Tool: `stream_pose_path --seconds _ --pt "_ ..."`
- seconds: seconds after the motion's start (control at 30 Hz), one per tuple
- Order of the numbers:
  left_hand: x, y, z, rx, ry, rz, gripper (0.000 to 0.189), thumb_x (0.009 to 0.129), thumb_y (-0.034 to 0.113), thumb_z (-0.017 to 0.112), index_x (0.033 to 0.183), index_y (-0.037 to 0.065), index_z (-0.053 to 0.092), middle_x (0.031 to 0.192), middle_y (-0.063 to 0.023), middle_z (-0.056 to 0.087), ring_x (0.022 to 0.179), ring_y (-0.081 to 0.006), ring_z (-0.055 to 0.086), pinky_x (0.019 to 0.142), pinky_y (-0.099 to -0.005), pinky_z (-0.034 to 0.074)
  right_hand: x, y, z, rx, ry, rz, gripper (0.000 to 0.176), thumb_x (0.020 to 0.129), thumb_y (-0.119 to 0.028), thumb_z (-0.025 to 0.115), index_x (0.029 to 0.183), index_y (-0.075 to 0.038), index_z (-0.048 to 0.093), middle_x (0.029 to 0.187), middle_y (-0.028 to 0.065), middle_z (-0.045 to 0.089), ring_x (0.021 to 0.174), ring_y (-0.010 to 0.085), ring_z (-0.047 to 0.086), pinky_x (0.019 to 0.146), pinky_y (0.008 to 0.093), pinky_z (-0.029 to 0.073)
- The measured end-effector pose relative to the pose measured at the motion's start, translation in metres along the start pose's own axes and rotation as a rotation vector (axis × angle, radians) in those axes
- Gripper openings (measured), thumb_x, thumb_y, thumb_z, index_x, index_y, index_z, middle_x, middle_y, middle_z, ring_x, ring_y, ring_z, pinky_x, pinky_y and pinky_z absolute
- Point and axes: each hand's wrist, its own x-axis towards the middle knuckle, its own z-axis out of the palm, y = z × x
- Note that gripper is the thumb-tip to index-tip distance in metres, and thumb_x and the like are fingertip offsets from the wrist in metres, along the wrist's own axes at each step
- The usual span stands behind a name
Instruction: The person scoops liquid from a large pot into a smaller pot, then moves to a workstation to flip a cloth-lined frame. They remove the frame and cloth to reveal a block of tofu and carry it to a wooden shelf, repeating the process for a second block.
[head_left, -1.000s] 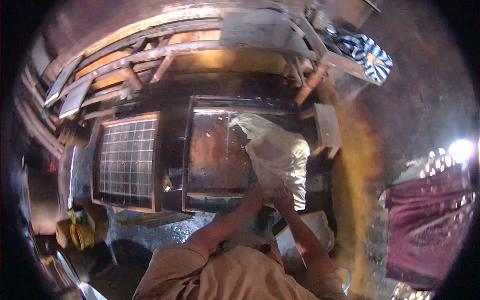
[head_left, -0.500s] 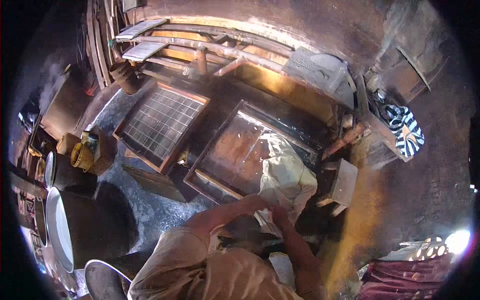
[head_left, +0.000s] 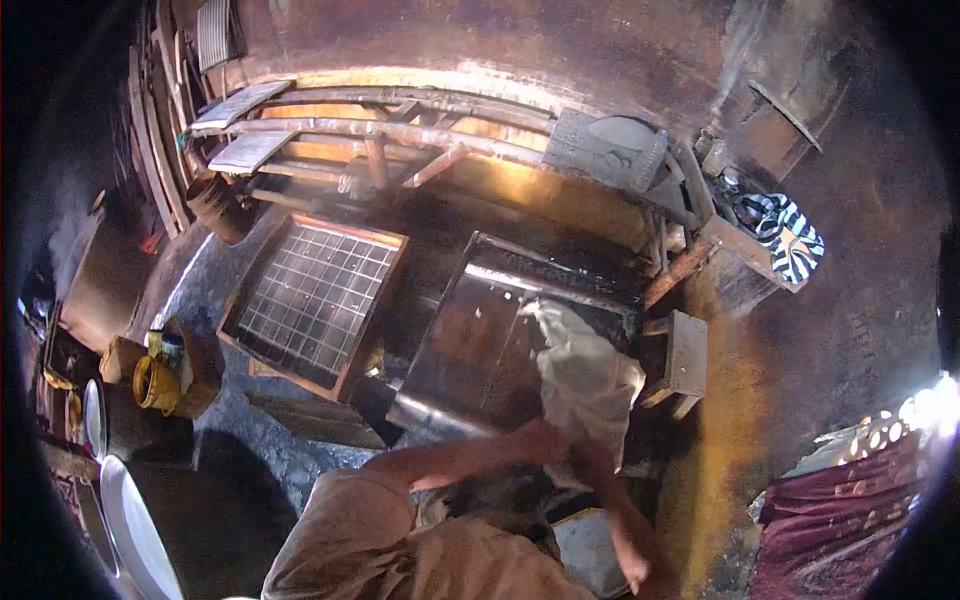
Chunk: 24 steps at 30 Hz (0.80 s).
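An off-white cloth (head_left: pixel 590 375) hangs in a bunched, creased mass over the right side of a dark framed tray (head_left: pixel 475 345). Its narrow far end reaches toward the tray's middle, beside a few small white bits. My left hand (head_left: pixel 545 438) is closed on the near part of the cloth. Right beside it, my right hand (head_left: pixel 588 456) is also closed at the cloth's near edge. The fingers of both hands are small and partly hidden in this view.
A wooden frame with a wire grid (head_left: pixel 318 300) lies left of the tray. A small wooden stool (head_left: pixel 685 350) stands to the right. Large drums (head_left: pixel 150 510) and a yellow bucket (head_left: pixel 155 383) are at the left. A pole bench (head_left: pixel 350 127) runs along the wall.
Both hands and the cloth have shifted slightly right and down in view. The cloth looks more stretched out from my hands. The camera view has also shifted.
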Motion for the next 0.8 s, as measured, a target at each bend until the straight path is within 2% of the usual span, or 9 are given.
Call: stream_pose_path --seconds 0.1,0.2,0.27,0.4,0.47,0.63,0.67,0.7,0.8 --pt "-0.019 -0.013 0.109 -0.04 0.015 0.035 0.02 0.071 0.022 0.054 0.077 0.003 0.058 0.07 -0.0142 0.057 0.071 -0.0318 0.057 0.063 -0.046 0.045 -0.047 -0.029 0.09 0.031 0.349 -0.028 0.024 0.076 -0.025 0.053 0.09 -0.005 0.056 0.083 0.0149 0.058 0.077 0.0335 0.056 0.069 0.0448 0.044" --pt "-0.025 0.002 0.104 -0.107 0.112 0.153 0.02 0.071 0.021 0.054 0.077 0.003 0.058 0.072 -0.0145 0.057 0.074 -0.0331 0.056 0.065 -0.0454 0.044 -0.067 -0.054 0.034 0.246 -0.043 0.151 0.026 0.076 -0.025 0.054 0.095 -0.006 0.053 0.088 0.0137 0.056 0.083 0.0326 0.055 0.073 0.0434 0.043" --pt "-0.018 0.009 0.093 -0.056 0.112 0.159 0.02 0.072 0.022 0.054 0.076 0.003 0.058 0.074 -0.0137 0.057 0.076 -0.0333 0.055 0.066 -0.045 0.043 -0.096 -0.056 0.04 0.413 0.688 0.121 0.023 0.073 -0.018 0.058 0.092 -0.006 0.052 0.092 0.0116 0.054 0.085 0.0276 0.054 0.073 0.0401 0.044" --pt "0.05 0.057 0.1 -0.325 0.178 0.288 0.024 0.076 0.027 0.054 0.074 0.003 0.056 0.076 -0.0119 0.057 0.074 -0.0326 0.054 0.064 -0.0432 0.041 -0.157 -0.05 0.082 1.026 0.893 0.507 0.032 0.07 -0.007 0.061 0.1 -0.004 0.05 0.1 0.0102 0.051 0.089 0.0224 0.052 0.076 0.0361 0.044" --pt "0.08 0.148 0.079 -0.88 -0.261 0.15 0.032 0.072 0.036 0.06 0.072 0.004 0.059 0.062 -0.0075 0.052 0.062 -0.015 0.049 0.059 -0.0344 0.042 -0.192 -0.04 0.121 1.053 0.873 0.696 0.041 0.07 -0.003 0.062 0.108 -0.004 0.048 0.107 0.011 0.049 0.095 0.023 0.049 0.078 0.0347 0.044" --pt "0.096 0.307 -0.112 -1.294 0.35 0.534 0.027 0.087 0.018 0.044 0.062 0.01 0.043 0.054 0.0029 0.039 0.052 -0.0082 0.039 0.052 -0.0279 0.034 -0.255 -0.013 0.21 1.012 0.949 0.801 0.084 0.068 -0.004 0.068 0.135 -0.014 0.018 0.12 0.0141 0.043 0.106 0.0279 0.045 0.078 0.0451 0.046" --pt "0.138 0.301 -0.121 -1.702 0.22 0.867 0.027 0.087 0.017 0.046 0.061 0.01 0.042 0.055 0.0042 0.04 0.052 -0.007 0.037 0.051 -0.0253 0.032 -0.253 -0.01 0.179 1.361 0.83 0.996 0.094 0.066 -0.001 0.069 0.136 -0.018 0.008 0.124 0.0147 0.039 0.11 0.0292 0.043 0.08 0.049 0.045" --pt "0.101 0.305 -0.188 -1.737 0.182 0.615 0.027 0.087 0.017 0.047 0.062 0.01 0.043 0.058 0.0048 0.041 0.053 -0.0062 0.037 0.051 -0.0251 0.033 -0.252 -0.005 0.154 1.68 0.719 1.232 0.105 0.064 0.002 0.07 0.137 -0.022 -0.002 0.128 0.0152 0.036 0.113 0.0306 0.041 0.082 0.0528 0.043" --pt "0.068 0.294 -0.309 -1.437 0.53 0.917 0.017 0.083 0.02 0.056 0.072 0.009 0.051 0.067 0.0035 0.049 0.063 -0.0068 0.044 0.058 -0.0212 0.037 -0.227 -0.007 0.072 1.426 0.376 1.375 0.113 0.061 -0.003 0.075 0.136 -0.031 -0.006 0.137 0.011 0.019 0.114 0.0387 0.037 0.073 0.0559 0.049"
